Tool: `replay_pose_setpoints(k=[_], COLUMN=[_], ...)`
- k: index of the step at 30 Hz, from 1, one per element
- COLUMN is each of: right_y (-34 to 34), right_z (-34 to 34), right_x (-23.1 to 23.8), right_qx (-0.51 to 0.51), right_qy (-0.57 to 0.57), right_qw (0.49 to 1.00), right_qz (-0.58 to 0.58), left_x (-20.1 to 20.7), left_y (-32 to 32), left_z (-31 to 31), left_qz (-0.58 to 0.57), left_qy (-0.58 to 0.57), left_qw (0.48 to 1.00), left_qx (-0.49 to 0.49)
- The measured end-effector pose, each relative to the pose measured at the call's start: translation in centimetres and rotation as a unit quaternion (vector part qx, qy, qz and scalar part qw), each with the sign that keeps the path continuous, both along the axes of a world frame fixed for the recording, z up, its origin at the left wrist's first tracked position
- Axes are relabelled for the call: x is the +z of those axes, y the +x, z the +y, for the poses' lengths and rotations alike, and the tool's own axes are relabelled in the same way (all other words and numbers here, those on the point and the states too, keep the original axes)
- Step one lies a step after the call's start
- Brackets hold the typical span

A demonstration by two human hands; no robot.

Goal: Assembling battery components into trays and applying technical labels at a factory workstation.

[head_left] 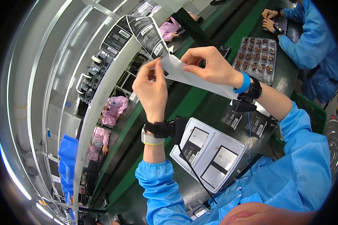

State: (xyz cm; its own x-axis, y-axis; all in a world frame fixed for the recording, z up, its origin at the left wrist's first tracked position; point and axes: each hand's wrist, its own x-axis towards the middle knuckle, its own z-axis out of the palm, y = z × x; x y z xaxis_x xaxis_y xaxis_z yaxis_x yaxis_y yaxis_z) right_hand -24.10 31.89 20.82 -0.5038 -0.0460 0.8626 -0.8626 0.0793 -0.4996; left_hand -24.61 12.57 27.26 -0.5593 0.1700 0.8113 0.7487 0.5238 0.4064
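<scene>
A strip of black printed labels (149,36) with white barcode patches hangs over a pale rail and comes down to my hands. My left hand (152,88) is raised, thumb and forefinger pinched at the lower edge of a black label. To its right, my right hand (214,67) pinches the white backing paper (199,80), which runs on down behind my right wrist. Below my hands lies a white two-part tray (208,153) with flat black-and-white battery packs (219,164) in it. Exactly what sits between my left fingertips is partly hidden.
Black flat packs (257,125) lie on the dark table right of the tray. Beyond them are stacked clear trays (255,56) of small copper-coloured parts. A co-worker in blue (308,45) sits at the far right. Blue bins (67,161) hang at left; people in pink work behind the rail.
</scene>
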Motion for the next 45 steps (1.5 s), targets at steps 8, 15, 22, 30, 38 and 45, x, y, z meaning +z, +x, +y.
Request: replay_pose_setpoints(k=[8,15,22,30,38,45], right_y=[0.5,7.3,7.7,9.8,12.8,14.5], right_z=[2.5,0.7,-4.7,-6.4,-2.8,-0.2], right_x=[-1.9,-0.5,-4.8,-8.6,-13.4,-16.4], right_qx=[-0.160,-0.227,0.148,0.194,-0.024,-0.017], right_qy=[0.060,0.093,0.283,0.350,0.268,0.142], right_qw=[0.983,0.968,0.930,0.880,0.934,0.900], right_qz=[-0.067,0.059,-0.181,-0.257,-0.236,-0.411], left_x=[0.4,-6.2,-11.5,-17.2,-24.5,-25.4], left_y=[1.0,10.9,17.5,20.5,25.0,23.6], left_z=[-6.5,-8.5,-11.7,-15.0,-12.0,-12.3], left_qz=[0.025,0.131,0.000,-0.070,-0.287,-0.366], left_qy=[0.158,-0.187,-0.259,-0.199,-0.215,-0.168], left_qw=[0.987,0.973,0.960,0.977,0.928,0.913], left_qx=[-0.022,-0.038,-0.108,-0.038,0.104,0.060])
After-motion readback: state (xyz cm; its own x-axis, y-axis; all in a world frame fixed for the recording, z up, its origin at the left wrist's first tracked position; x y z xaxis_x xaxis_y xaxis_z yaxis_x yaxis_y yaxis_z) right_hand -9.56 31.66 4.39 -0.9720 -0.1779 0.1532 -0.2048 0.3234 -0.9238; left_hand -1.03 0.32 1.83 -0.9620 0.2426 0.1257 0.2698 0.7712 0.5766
